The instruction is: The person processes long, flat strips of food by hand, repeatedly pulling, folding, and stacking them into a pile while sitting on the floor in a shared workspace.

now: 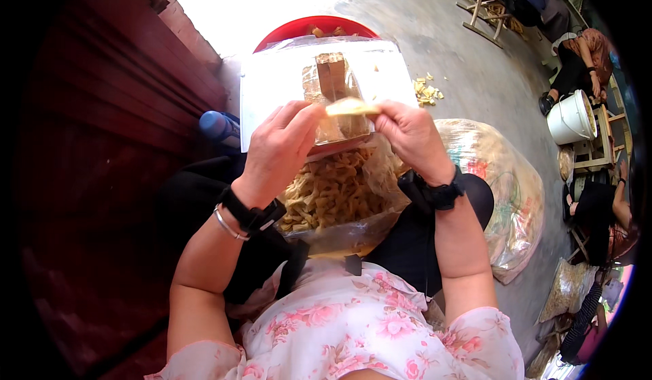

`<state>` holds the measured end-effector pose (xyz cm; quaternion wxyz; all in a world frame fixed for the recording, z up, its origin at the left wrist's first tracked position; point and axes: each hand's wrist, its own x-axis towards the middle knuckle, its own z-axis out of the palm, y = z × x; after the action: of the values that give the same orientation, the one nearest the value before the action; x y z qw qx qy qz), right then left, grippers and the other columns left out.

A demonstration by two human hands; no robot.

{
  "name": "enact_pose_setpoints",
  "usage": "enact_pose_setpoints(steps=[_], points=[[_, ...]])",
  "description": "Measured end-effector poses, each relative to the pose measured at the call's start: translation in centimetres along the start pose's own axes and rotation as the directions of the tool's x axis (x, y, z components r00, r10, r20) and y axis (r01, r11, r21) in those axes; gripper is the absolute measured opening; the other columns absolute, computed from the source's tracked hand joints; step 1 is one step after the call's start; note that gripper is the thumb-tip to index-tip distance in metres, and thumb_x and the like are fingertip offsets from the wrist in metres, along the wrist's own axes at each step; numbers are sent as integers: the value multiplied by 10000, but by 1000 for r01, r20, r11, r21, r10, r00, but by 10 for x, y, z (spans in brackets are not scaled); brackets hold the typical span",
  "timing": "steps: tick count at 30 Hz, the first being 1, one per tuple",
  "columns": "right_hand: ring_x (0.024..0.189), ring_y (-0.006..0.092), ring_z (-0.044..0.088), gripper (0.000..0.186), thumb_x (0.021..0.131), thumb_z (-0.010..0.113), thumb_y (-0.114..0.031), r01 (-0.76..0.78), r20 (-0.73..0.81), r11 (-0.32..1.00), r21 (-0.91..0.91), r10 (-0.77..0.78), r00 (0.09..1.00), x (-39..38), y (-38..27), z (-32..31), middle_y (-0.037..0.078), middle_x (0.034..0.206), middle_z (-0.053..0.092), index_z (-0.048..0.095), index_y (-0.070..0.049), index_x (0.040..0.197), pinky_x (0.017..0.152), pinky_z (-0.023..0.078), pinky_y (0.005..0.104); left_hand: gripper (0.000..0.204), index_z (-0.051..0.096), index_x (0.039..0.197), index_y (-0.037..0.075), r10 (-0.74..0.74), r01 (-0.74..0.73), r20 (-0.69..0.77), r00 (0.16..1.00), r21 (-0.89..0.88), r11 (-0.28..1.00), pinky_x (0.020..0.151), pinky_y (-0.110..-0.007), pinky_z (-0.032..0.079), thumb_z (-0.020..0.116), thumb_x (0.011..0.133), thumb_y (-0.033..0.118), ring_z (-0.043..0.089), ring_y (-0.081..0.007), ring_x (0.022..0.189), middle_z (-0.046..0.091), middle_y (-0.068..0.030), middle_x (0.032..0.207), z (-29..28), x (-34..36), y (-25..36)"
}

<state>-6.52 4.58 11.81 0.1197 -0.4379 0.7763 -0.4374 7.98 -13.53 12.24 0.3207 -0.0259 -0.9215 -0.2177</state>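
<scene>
A pale yellow strip [352,107], slightly blurred, is stretched level between my two hands. My left hand [284,142] pinches its left end, and my right hand [415,139] grips the right end between thumb and fingers. Just beyond and beneath the strip, a brown block [331,74] stands on a taped, plastic-covered brown slab [350,127]. That slab rests on a white board [272,84]. Below my hands, a heap of tan, twisted strips [333,193] fills a clear plastic liner [373,225] between my knees.
A red basin [299,27] shows behind the board. Left of it stands a blue-capped bottle [216,125] by the dark red door [115,142]. Pale pieces [428,93] lie on the floor. A full plastic sack [502,196] sits by my right knee; people and a white bucket [572,118] are farther right.
</scene>
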Motion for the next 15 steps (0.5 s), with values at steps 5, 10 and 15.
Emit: enact_pose_setpoints(steps=[5, 10, 15], points=[[691, 354, 619, 140, 875, 559, -233, 16, -14, 798, -603, -31, 999, 13, 7, 15, 154, 721, 623, 658, -142, 911, 596, 487, 427, 183, 583, 908, 49, 41, -65, 103, 994, 242, 968, 724, -342, 495, 628, 732, 20, 577, -257, 841, 573, -75, 863, 9, 5, -10], [617, 291, 627, 154, 889, 577, -230, 30, -8, 905, -425, -37, 999, -11, 13, 0, 134, 668, 629, 664, -104, 904, 555, 478, 368, 255, 631, 990, 70, -43, -29, 257, 965, 268, 963, 681, -314, 511, 666, 741, 23, 605, -217, 805, 607, -67, 1002, -17, -9, 2], [600, 54, 584, 185, 941, 574, -216, -611, 634, 549, 571, 178, 752, -24, -19, 10, 16, 750, 658, 627, -41, 971, 494, 417, 165, 343, 601, 1092, 60, 147, -157, 163, 976, 48, 986, 699, -306, 536, 617, 755, -5, 643, -227, 845, 558, -103, 1174, -7, -10, 30]])
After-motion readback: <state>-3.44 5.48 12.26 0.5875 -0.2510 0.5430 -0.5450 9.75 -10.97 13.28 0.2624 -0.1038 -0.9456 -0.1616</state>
